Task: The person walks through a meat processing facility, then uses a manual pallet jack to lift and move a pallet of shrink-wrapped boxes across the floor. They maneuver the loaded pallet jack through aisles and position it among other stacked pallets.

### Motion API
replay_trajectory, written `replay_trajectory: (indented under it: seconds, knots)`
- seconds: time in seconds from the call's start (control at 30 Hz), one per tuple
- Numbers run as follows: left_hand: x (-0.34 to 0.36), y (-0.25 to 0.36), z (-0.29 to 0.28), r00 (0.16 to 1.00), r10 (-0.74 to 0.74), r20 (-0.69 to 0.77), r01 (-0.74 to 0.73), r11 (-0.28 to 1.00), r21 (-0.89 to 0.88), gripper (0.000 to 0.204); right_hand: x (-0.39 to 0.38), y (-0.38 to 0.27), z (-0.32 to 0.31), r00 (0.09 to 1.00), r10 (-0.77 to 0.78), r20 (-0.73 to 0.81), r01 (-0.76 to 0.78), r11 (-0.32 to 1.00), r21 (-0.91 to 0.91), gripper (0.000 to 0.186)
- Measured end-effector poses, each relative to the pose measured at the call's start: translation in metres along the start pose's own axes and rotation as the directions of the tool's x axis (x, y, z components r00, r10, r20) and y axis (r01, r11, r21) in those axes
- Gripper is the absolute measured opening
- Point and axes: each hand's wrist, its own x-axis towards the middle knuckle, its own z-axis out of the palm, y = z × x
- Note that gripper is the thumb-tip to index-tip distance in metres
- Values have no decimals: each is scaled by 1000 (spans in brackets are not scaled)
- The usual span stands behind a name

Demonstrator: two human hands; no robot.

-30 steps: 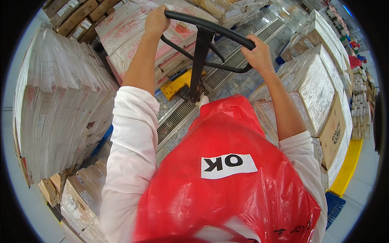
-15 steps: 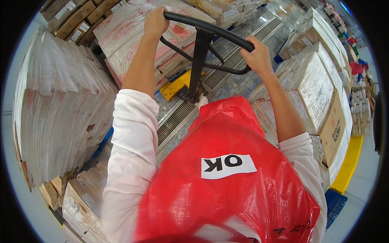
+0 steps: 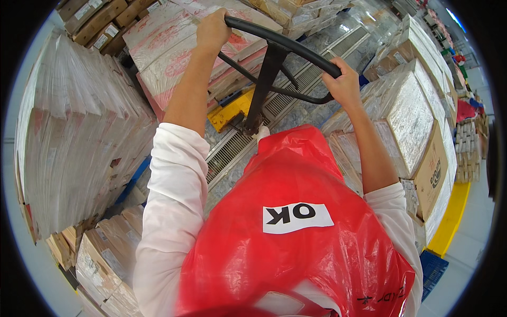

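Both my hands grip the black loop handle [image 3: 285,41] of a pallet jack. My left hand [image 3: 212,30] is wrapped round its far left end. At the right bend of the bar, my right hand [image 3: 344,83] is closed. From the handle a dark shaft [image 3: 261,84] slants down to the jack's yellow body [image 3: 231,112], which sits against a pallet load of wrapped pink-and-white boxes [image 3: 174,53]. A shoe tip shows by the base of the shaft. The forks are hidden. My red plastic apron [image 3: 285,253] fills the lower middle.
A tall stack of film-wrapped cartons [image 3: 74,142] stands close on the left. On the right are wrapped cartons [image 3: 406,132] beside a yellow barrier [image 3: 451,222] and a blue pallet [image 3: 433,274]. A metal drain grate [image 3: 232,153] runs diagonally across the wet floor.
The handle and both my hands have swung slightly to the right and a little nearer. My grip is the same. The surrounding stacks have shifted slightly in view.
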Motion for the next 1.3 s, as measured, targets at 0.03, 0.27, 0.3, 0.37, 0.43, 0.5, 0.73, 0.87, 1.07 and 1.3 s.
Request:
replay_trajectory:
  seconds: [0.03,0.27,0.3,0.37,0.43,0.5,0.73,0.87,1.07,1.3]
  knots:
    - [-1,0,0,1000,-1,-2,1,1000,-1,17,0,1,-1,1000,-7,2,7,1000,-6,20]
    - [-3,3,-1,1000,-1,-14,1,1000,15,15,-1,4,-1,999,-51,-8,50,998,-31,20]
    - [-3,3,-1,1000,3,-17,-3,1000,13,15,-1,3,0,998,-60,-15,60,998,-29,20]
    - [-4,3,-1,1000,7,-14,-7,1000,10,16,-1,5,0,998,-62,-18,62,998,-27,20]
    - [-4,4,-1,1000,2,-6,-2,1000,9,16,-1,6,0,999,-49,-8,49,998,-29,20]
    - [-5,5,-2,1000,5,-6,-5,1000,3,16,-3,3,-1,999,-45,-4,45,999,-22,19]
    - [-5,3,3,1000,-1,-16,0,1000,-2,17,-4,2,-2,1000,-9,14,9,1000,11,17]
    - [-6,6,2,1000,-10,-7,10,1000,-2,17,-4,5,-2,1000,-17,8,17,1000,-3,17]
    - [-5,3,4,1000,3,-5,-3,1000,3,18,-3,8,-1,998,-56,-12,56,998,-19,18]
    - [-6,7,2,1000,-8,1,8,1000,-8,18,-4,5,-3,1000,-18,-4,18,1000,-23,19]
